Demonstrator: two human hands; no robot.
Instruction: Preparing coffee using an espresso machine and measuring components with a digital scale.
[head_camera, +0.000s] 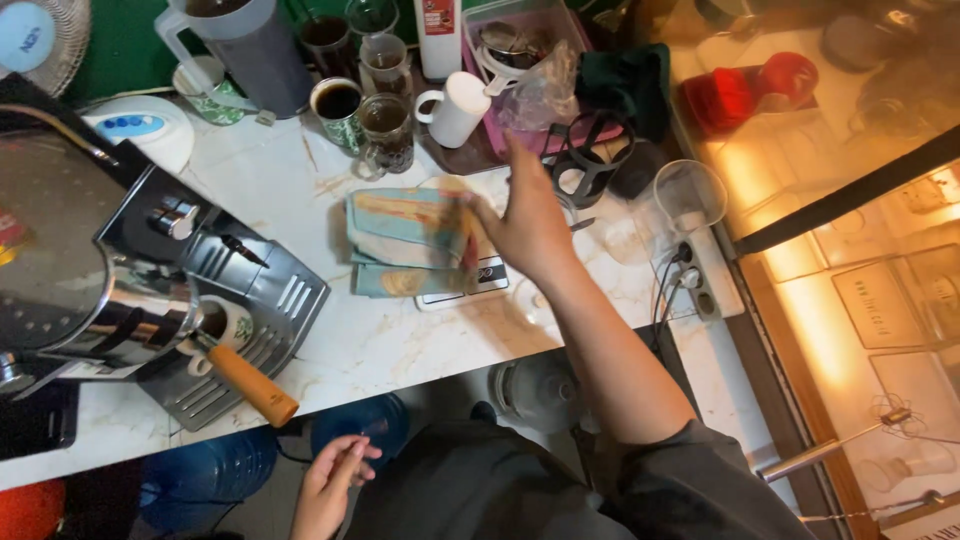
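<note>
Right hand (528, 225): reaching out across the marble counter (380, 340), fingers closed on the right edge of a folded cloth (410, 242), pale blue with orange marks. The picture is motion-blurred here, so the exact pinch is unclear.

Left hand (335, 478): low, below the counter edge, fingers loosely open, holding nothing.

Folded cloth: lies on a small white kitchen scale (462, 285), covering most of its platform; only the front strip shows.

Handling note: as a judgement, the cloth is best lifted or slid flat and clear of the scale, with the elbow kept away from the glassware close behind.

Behind the cloth: glass mug of dark drink (387, 130), patterned cup of dark liquid (338, 105), white mug (455, 108), grey pitcher (250, 45).

To the right: black wire holder (590, 165), just beside the hand; empty clear plastic cup (688, 195), tilted; white power strip (700, 275) with plugs.

To the left: espresso machine (100, 270) with a wooden-handled portafilter (245, 380) over its drip tray.

Under the counter: blue water bottles (215, 465).
</note>
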